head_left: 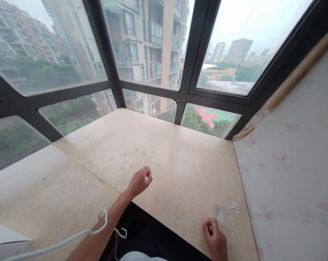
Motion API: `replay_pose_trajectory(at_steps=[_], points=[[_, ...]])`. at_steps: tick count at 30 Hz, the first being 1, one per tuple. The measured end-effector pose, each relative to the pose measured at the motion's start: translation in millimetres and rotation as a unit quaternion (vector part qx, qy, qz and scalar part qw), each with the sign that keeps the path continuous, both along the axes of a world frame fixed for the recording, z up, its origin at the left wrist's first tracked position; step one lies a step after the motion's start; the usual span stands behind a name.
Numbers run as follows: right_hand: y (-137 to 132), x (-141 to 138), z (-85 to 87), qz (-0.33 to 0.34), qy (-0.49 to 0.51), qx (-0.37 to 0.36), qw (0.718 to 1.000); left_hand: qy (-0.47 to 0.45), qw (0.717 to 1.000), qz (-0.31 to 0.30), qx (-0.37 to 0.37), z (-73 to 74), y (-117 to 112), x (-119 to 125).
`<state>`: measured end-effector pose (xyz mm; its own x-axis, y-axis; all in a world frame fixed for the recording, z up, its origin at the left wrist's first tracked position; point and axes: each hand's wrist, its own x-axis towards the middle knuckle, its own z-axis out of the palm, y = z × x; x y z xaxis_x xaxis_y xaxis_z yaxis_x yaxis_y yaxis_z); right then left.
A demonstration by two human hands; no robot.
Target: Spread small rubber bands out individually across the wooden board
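My left hand (140,180) reaches out over the light wooden tabletop (180,174) with its fingers pinched together on a small ring. Just beyond it several small metal rings (131,157) lie scattered on the wood. My right hand (215,237) rests near the front edge at the right, fingers curled; what it holds, if anything, is too small to make out. Next to it lies a clear plastic bag (223,214) with small white bits (235,206) beside it.
Large dark-framed windows (185,79) wall the table at the back and left. A pale floral-patterned surface (294,174) borders the right side. A white cord (71,237) hangs across my left forearm, and a white box corner (3,243) sits bottom left.
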<state>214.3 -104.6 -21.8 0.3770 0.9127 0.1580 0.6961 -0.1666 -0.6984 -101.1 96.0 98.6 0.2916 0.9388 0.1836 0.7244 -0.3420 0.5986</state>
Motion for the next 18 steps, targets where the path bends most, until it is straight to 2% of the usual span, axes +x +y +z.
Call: replay_pose_trajectory(at_steps=[4, 9, 13, 18], points=[[2, 3, -7.7, 0.008, -0.033, -0.008, 0.999, 0.042, 0.998, 0.037, 0.004, 17.6, 9, -21], [1, 4, -13.5, 0.021, -0.118, -0.013, 0.993, 0.027, 0.997, 0.065, -0.033, 18.3, 15, -33], [1, 6, -18.4, 0.029, -0.178, -0.025, 0.983, 0.061, 0.99, 0.108, -0.068, 2.6, 23, -47], [-2, 5, -28.2, 0.016, -0.23, -0.019, 0.973, 0.076, 0.97, 0.2, -0.112, -39.7, 41, -71]])
